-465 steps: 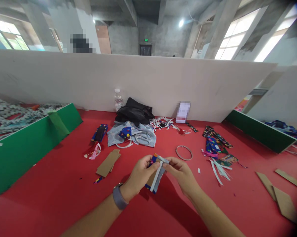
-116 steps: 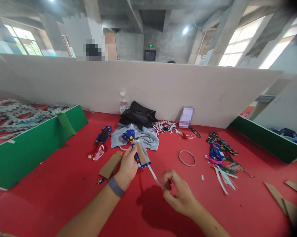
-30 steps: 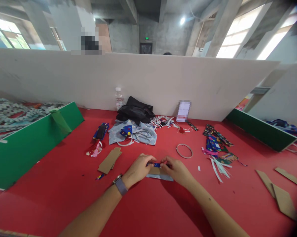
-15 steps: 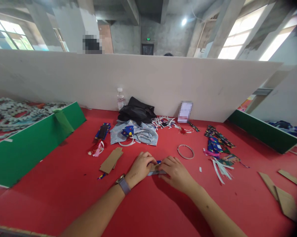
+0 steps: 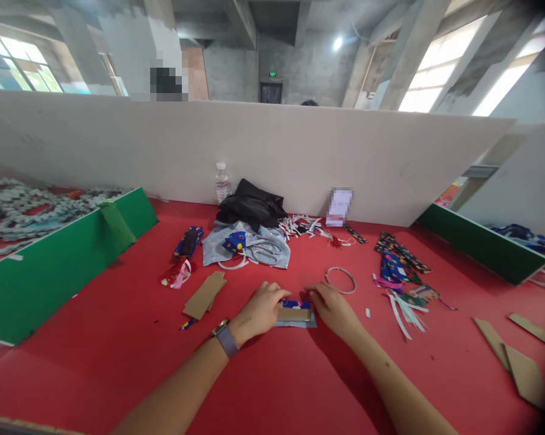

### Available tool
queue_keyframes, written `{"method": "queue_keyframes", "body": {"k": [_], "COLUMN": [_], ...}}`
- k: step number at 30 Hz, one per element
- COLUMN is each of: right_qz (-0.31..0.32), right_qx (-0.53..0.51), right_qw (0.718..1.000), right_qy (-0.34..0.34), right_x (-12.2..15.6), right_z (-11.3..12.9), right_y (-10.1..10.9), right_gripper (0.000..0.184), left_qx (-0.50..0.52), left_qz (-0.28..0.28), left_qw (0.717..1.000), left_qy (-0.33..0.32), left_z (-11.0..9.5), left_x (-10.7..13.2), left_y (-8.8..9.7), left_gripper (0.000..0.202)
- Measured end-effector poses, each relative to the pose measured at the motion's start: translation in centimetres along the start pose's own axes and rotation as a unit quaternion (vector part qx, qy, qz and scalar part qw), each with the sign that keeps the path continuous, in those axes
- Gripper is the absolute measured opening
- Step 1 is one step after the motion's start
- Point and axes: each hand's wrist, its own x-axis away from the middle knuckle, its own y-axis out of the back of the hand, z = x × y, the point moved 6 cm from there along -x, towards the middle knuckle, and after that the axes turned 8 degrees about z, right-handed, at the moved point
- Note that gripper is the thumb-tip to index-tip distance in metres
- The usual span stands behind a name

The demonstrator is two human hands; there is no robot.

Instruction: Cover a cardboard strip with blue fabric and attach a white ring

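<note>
A cardboard strip (image 5: 294, 315) lies on a small piece of fabric (image 5: 299, 324) in front of me. The fabric's pale blue edge shows along the near side, and a dark blue patterned band of it runs along the far side. My left hand (image 5: 264, 306) is closed at the fabric's left end, its fingertips on the far left corner. At the far right corner, my right hand (image 5: 330, 304) pinches the patterned edge between thumb and finger. A watch (image 5: 226, 338) is on my left wrist.
Cardboard pieces (image 5: 204, 295) lie to the left. A ring (image 5: 340, 280) is beyond my right hand. Scissors (image 5: 267, 249) rest on pale cloth (image 5: 213, 241), near a black bag (image 5: 252, 202) and bottle (image 5: 222, 181). Fabric strips (image 5: 393, 266) lie right. Green boards (image 5: 64, 260) flank the red table.
My right hand has moved right and away from me, off the middle of the cardboard to the fabric's far right corner. More cardboard and patterned fabric now show. My left hand has barely shifted.
</note>
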Motion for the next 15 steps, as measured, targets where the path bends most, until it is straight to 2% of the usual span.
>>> {"method": "queue_keyframes", "body": {"k": [2, 4, 7, 9, 12, 15], "right_qz": [-0.006, -0.011, 0.021, 0.065, 0.138, 0.215], "right_qx": [-0.038, -0.059, -0.067, -0.084, -0.152, -0.251], "right_qw": [0.999, 0.997, 0.997, 0.992, 0.973, 0.940], "right_qy": [-0.037, -0.054, 0.013, 0.073, 0.109, 0.088], "right_x": [-0.1, -0.1, -0.1, 0.1, 0.6, 1.0], "right_z": [-0.8, -1.0, 0.5, 2.0, 3.8, 4.5], "right_y": [0.0, 0.2, 0.2, -0.1, -0.7, -1.5], "right_gripper": [0.029, 0.028, 0.024, 0.025, 0.030, 0.039], "left_qx": [0.052, 0.089, 0.117, 0.127, 0.133, 0.141], "left_qz": [0.037, 0.108, 0.202, 0.240, 0.240, 0.208], "left_qw": [0.998, 0.989, 0.969, 0.958, 0.958, 0.966], "left_qy": [-0.016, -0.042, -0.079, -0.090, -0.082, -0.068], "left_z": [-0.4, -1.2, -2.1, -2.3, -1.9, -1.4], "left_x": [0.2, 0.6, 1.2, 1.5, 1.4, 1.2], "left_y": [0.4, 0.8, 1.4, 1.6, 1.7, 1.9], "left_gripper": [0.039, 0.039, 0.039, 0.040, 0.036, 0.031]}}
